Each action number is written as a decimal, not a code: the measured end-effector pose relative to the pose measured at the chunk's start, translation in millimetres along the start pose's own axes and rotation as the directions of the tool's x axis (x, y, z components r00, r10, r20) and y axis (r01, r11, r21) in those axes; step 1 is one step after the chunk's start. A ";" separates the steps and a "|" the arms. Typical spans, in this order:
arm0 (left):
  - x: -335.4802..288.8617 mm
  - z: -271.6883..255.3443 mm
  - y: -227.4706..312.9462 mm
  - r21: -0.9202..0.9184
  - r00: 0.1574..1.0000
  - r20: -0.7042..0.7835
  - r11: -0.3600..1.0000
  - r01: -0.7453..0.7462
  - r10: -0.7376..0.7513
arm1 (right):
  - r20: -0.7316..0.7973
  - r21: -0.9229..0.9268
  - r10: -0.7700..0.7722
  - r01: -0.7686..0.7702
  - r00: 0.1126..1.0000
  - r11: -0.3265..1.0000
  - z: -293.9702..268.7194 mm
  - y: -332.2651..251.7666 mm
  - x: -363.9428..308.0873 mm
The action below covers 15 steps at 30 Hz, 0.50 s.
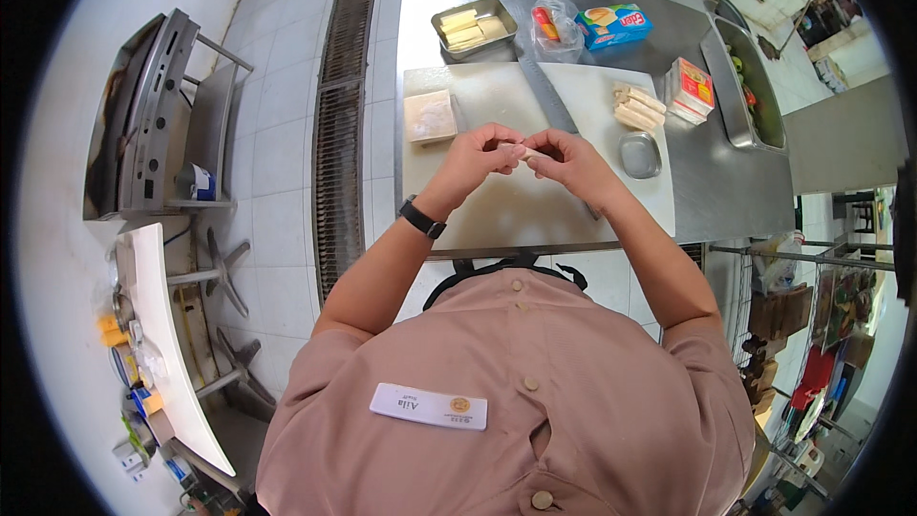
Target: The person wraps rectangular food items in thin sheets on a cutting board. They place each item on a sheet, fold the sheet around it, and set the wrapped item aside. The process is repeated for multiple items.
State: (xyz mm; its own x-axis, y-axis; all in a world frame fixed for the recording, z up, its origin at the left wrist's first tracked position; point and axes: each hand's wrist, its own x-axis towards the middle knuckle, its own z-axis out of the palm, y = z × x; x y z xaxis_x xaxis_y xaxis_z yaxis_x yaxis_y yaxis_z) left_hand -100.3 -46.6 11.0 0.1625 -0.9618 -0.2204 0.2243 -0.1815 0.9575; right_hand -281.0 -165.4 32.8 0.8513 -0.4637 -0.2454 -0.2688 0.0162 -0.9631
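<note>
Roll (527,153): ends obscured by your grip; visible sect. pale, slim, approx. cylindrical. Your L hand (478,155) & R hand (570,161) both pinch it.

1 o'clock: small pale stick (528,154) part. hidden btwn L hand (479,157) & R hand (575,166); long grey steel knife (547,96) pt. hidden.

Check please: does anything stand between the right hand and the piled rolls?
Nothing visible stands between the right hand and the rolls; the knife lies across the board, partly hidden by that hand.
</note>
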 end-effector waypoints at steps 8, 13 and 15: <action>-3.7 -5.1 15.9 -0.109 0.985 -0.083 0.984 0.140 -0.149 | -0.141 -0.105 -0.124 0.110 0.982 0.988 -16.9 2.9 -12.1; -5.3 0.7 19.6 -0.187 0.984 -0.063 0.971 0.150 -0.165 | -0.122 -0.694 -0.622 0.382 0.773 0.611 7.2 -6.8 -18.7; -8.4 4.9 23.1 -0.242 0.982 -0.044 0.956 0.169 -0.184 | -0.023 -0.804 -0.659 0.379 0.751 0.459 17.0 -9.9 -20.5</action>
State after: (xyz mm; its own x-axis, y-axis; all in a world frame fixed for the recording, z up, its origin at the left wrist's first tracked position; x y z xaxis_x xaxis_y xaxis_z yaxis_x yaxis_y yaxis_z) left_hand -101.2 -43.7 35.9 0.1603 -0.9019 -0.4011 0.4742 -0.2861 0.8326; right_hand -288.1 -141.0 45.4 0.8066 -0.3794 0.4533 -0.1632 -0.8800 -0.4461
